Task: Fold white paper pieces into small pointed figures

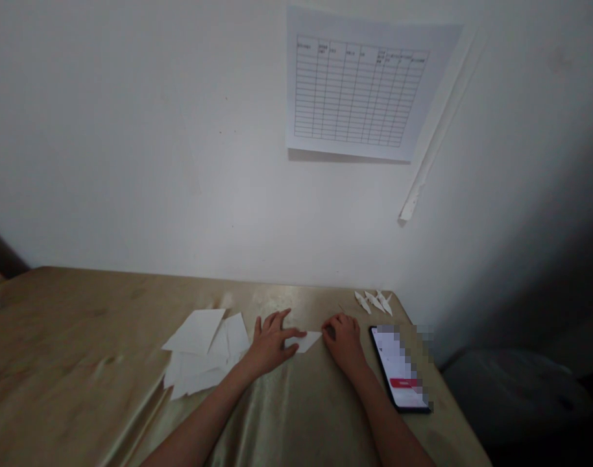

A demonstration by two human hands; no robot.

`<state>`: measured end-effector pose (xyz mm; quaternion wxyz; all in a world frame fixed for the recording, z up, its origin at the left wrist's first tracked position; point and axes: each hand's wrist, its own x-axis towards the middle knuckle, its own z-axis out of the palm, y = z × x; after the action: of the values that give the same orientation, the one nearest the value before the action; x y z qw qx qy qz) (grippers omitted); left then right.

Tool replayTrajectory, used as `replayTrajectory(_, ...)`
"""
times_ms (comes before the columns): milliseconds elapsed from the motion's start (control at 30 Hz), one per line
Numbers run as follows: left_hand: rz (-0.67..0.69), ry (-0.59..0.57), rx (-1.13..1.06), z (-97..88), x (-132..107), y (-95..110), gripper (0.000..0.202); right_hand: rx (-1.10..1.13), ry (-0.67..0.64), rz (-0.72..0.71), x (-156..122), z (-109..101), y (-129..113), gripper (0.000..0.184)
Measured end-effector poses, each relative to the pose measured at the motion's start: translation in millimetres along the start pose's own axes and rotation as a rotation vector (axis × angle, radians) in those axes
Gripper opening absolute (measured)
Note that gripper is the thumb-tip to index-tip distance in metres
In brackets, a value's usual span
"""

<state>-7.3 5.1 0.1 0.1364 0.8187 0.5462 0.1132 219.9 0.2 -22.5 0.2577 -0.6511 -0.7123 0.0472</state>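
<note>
A small folded piece of white paper (306,342) lies flat on the table between my two hands. My left hand (272,342) has its fingers spread, with the index finger and thumb resting on the paper's left part. At the paper's right corner, my right hand (342,336) is curled, its thumb and index finger pinching that tip. To the left of my left hand lies a loose pile of white paper sheets (199,331). Several small folded paper figures (374,302) stand in a row beyond my right hand.
A phone (398,370) with a lit screen lies right of my right forearm, near the table's right edge. The table (106,324) has a shiny tan cover and meets a white wall. A printed grid sheet (359,91) hangs there, beside a white strip (437,136).
</note>
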Motion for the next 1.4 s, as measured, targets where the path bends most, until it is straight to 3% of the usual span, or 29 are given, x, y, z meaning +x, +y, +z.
replayTrajectory(267, 0.003, 0.004, 0.009, 1.1, 0.2, -0.7, 0.038, 0.033, -0.028, 0.035, -0.9, -2.2, -2.5, 0.014)
replayTrajectory(567, -0.017, -0.009, 0.021, -1.2, -0.9, 1.0, 0.038, 0.043, -0.028, 0.025, -9.1, -4.6, -15.4, 0.035)
replayTrajectory(1033, -0.001, -0.008, 0.000, -3.1, -1.8, 1.3, 0.039, 0.061, -0.064, -0.046, -14.5, -7.7, -25.4, 0.053)
replayTrajectory(1400, 0.010, 0.011, 0.006, 2.8, 0.2, -3.3, 0.038, 0.071, -0.046, -0.042, -9.9, 2.8, -13.2, 0.027)
